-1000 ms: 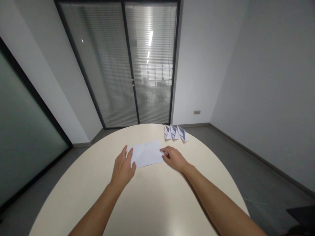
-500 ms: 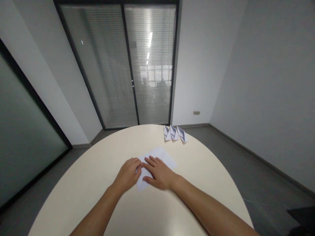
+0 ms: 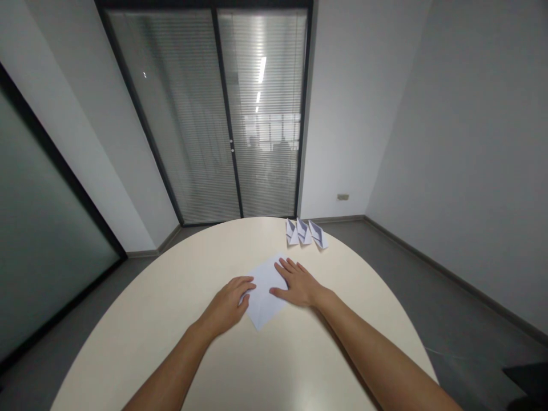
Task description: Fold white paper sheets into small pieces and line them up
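A white sheet of paper (image 3: 264,293) lies flat on the table, turned so that one corner points towards me. Resting on its left edge is my left hand (image 3: 233,302), with the fingers stretched out and slightly apart. My right hand (image 3: 298,282) lies flat with spread fingers over the paper's right side, its fingertips near the far corner. Neither hand grips the sheet. Parts of the left and right edges are hidden under my hands.
Three folded white paper pieces (image 3: 304,233) stand side by side near the far edge of the round cream table (image 3: 171,308). Beyond it are a glass partition with blinds (image 3: 205,114) and a wall socket (image 3: 343,197). A dark object (image 3: 528,379) shows at lower right.
My right hand has slid right and away from me across the paper, uncovering its middle. The left hand's fingers have straightened, and the sheet's near corner has shifted right.
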`<action>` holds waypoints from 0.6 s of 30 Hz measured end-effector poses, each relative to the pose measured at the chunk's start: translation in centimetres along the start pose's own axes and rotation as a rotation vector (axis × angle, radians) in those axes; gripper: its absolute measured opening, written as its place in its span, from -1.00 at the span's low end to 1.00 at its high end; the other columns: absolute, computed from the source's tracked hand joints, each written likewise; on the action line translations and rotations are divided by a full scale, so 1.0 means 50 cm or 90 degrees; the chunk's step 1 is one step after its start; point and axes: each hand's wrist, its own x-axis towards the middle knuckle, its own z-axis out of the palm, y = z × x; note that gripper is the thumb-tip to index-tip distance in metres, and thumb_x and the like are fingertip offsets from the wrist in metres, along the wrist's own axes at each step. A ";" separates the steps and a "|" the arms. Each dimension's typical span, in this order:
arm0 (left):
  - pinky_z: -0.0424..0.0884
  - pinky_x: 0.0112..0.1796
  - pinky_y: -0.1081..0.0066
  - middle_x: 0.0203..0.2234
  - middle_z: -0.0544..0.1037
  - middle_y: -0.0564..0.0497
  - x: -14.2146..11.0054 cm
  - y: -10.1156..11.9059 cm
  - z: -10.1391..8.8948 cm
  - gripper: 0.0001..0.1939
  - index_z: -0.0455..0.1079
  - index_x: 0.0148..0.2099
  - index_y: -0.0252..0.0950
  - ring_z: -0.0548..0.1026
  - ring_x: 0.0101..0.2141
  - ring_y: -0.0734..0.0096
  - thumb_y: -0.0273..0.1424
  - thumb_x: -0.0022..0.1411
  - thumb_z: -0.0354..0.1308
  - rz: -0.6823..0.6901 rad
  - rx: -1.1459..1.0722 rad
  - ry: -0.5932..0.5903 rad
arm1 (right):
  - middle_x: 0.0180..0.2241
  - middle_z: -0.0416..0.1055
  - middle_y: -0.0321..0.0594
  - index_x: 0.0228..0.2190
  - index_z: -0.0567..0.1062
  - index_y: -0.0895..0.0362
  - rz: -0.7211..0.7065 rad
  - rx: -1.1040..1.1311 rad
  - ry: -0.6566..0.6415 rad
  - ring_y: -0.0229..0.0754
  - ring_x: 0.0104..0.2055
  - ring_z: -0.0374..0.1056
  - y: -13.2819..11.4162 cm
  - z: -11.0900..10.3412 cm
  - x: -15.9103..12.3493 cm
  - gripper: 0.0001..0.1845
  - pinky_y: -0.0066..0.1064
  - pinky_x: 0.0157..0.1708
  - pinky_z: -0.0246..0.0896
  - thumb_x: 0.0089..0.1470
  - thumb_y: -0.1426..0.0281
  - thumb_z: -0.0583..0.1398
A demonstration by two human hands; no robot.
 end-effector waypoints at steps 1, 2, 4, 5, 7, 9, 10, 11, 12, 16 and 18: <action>0.36 0.18 0.18 0.12 0.49 -0.07 0.001 -0.001 0.001 -0.65 0.46 0.09 -0.21 0.42 0.13 0.28 -0.49 0.34 -0.02 -0.004 0.004 -0.002 | 0.42 -0.21 0.07 0.38 0.03 0.20 0.003 0.003 0.012 0.20 0.46 -0.31 0.007 0.002 0.001 0.03 0.08 0.37 -0.37 0.16 -0.25 -0.02; 0.36 0.18 0.17 0.12 0.50 -0.07 0.002 -0.001 0.000 -0.65 0.46 0.08 -0.20 0.43 0.13 0.28 -0.48 0.35 -0.02 -0.010 0.009 -0.002 | 0.41 -0.19 0.07 0.37 0.05 0.20 0.003 0.005 0.025 0.20 0.45 -0.29 0.012 0.004 0.003 -0.01 0.09 0.36 -0.35 0.19 -0.22 -0.03; 0.37 0.16 0.15 0.10 0.52 -0.07 0.003 0.002 -0.004 -0.68 0.48 0.06 -0.21 0.46 0.11 0.25 -0.45 0.36 -0.01 -0.018 0.026 0.000 | 0.41 -0.15 0.07 0.36 0.09 0.20 0.003 0.007 0.048 0.20 0.45 -0.25 0.017 0.008 0.004 -0.10 0.08 0.35 -0.30 0.25 -0.14 -0.03; 0.37 0.16 0.12 0.08 0.54 -0.08 0.004 0.006 -0.008 -0.70 0.49 0.04 -0.21 0.47 0.09 0.23 -0.42 0.37 0.01 -0.017 0.038 0.002 | 0.41 -0.13 0.07 0.35 0.10 0.21 0.006 0.006 0.056 0.19 0.45 -0.24 0.015 0.009 0.005 -0.14 0.07 0.35 -0.28 0.26 -0.11 -0.03; 0.33 0.18 0.06 0.07 0.55 -0.10 0.003 0.017 -0.016 -0.71 0.50 0.04 -0.22 0.48 0.09 0.18 -0.34 0.36 0.06 0.004 0.055 0.005 | 0.40 -0.11 0.09 0.35 0.12 0.22 0.023 0.004 0.068 0.20 0.45 -0.24 0.006 0.009 0.004 -0.18 0.08 0.35 -0.28 0.29 -0.05 -0.02; 0.29 0.21 0.02 0.12 0.51 -0.11 0.001 0.029 -0.021 -0.65 0.46 0.12 -0.20 0.44 0.13 0.14 -0.28 0.33 0.13 0.042 0.055 -0.011 | 0.40 -0.10 0.13 0.34 0.13 0.25 0.041 0.001 0.080 0.22 0.44 -0.24 -0.009 0.007 0.003 -0.21 0.13 0.35 -0.32 0.30 0.00 0.00; 0.27 0.22 0.02 0.17 0.47 -0.11 -0.001 0.035 -0.021 -0.59 0.42 0.18 -0.19 0.41 0.17 0.12 -0.26 0.31 0.16 0.060 0.049 -0.029 | 0.39 -0.10 0.16 0.33 0.14 0.27 0.042 -0.002 0.084 0.23 0.44 -0.24 -0.016 0.006 0.002 -0.22 0.14 0.35 -0.33 0.30 0.02 0.01; 0.26 0.23 0.02 0.22 0.41 -0.11 -0.002 0.039 -0.020 -0.52 0.37 0.23 -0.17 0.36 0.22 0.11 -0.24 0.29 0.18 0.073 0.043 -0.051 | 0.39 -0.10 0.19 0.33 0.14 0.30 0.034 -0.004 0.085 0.23 0.44 -0.25 -0.021 0.005 0.002 -0.22 0.14 0.35 -0.34 0.30 0.03 0.02; 0.24 0.24 0.01 0.26 0.36 -0.10 -0.003 0.042 -0.018 -0.47 0.33 0.27 -0.15 0.31 0.25 0.10 -0.22 0.29 0.19 0.079 0.039 -0.072 | 0.39 -0.10 0.21 0.33 0.14 0.32 0.019 -0.005 0.081 0.23 0.44 -0.24 -0.025 0.003 0.001 -0.21 0.13 0.35 -0.34 0.29 0.03 0.03; 0.18 0.26 -0.02 0.31 0.28 -0.08 -0.005 0.034 -0.011 -0.49 0.30 0.30 -0.11 0.23 0.30 0.11 -0.21 0.34 0.12 0.039 0.048 -0.102 | 0.39 -0.11 0.20 0.34 0.12 0.27 -0.080 0.008 0.036 0.17 0.44 -0.22 -0.021 -0.008 -0.005 -0.15 0.11 0.36 -0.33 0.26 -0.04 0.04; 0.16 0.27 -0.01 0.31 0.29 -0.06 -0.007 0.020 -0.012 -0.53 0.32 0.29 -0.12 0.24 0.30 0.13 -0.24 0.36 0.10 0.010 0.057 -0.095 | 0.39 -0.09 0.15 0.34 0.13 0.20 -0.123 0.025 0.018 0.15 0.44 -0.19 -0.012 -0.014 -0.008 -0.15 0.13 0.36 -0.35 0.23 -0.07 0.07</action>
